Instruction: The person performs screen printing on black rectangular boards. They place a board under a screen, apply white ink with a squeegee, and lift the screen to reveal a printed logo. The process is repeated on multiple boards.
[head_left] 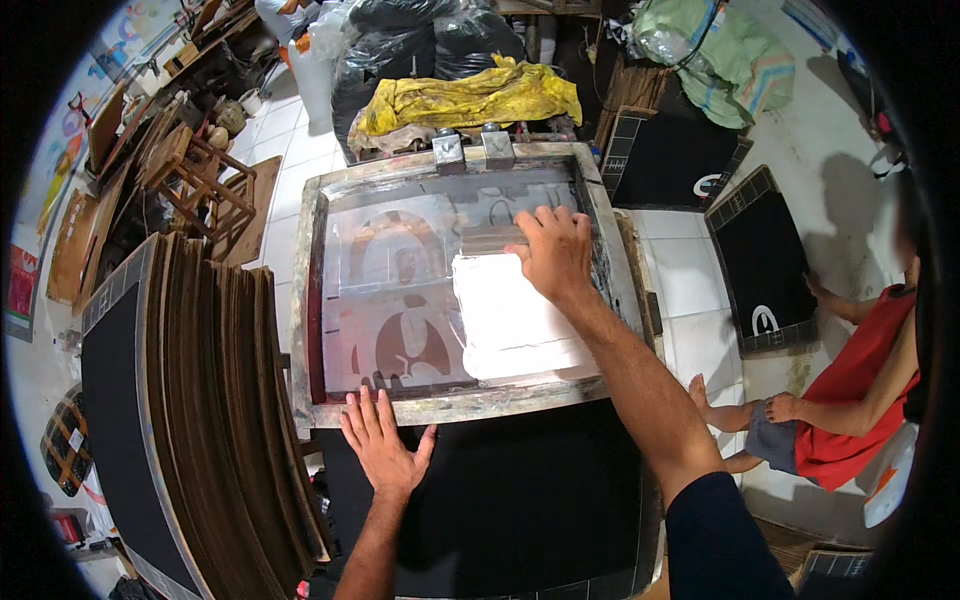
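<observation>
Frame of pale, paint-stained wood [470, 402], rectangular and stretched with a translucent grey mesh [350, 245], lies at the centre of the view above a broad, matt black board [510, 500]. Two block-shaped, silvery metal clamps [448, 153] sit at its far rail. The right hand [553, 250] is closed on a flat, greyish squeegee [488, 240], its fingers curled over the upper edge; the tool stands on the right half of the mesh, at the far border of a thick, roughly square patch of glossy white ink [515, 320]. The right forearm passes over the right-hand part of the near rail. The left hand [385, 450] grips nothing: its fingers are spread, with the tips at the near rail, left of centre. On the left half of the mesh, rounded brownish shapes [415, 340] show, clear of the white patch. To the left stands a tall, tightly packed stack of brown boards [225, 400], faced by a black panel with a grey border [122, 400]. Beyond the frame, a crumpled yellow cloth [470, 100] lies before bulging black plastic bags [390, 50]. At right, a co-worker in a red garment [860, 390] has one hand at the edge of a black panel with a white emblem [755, 260].
</observation>
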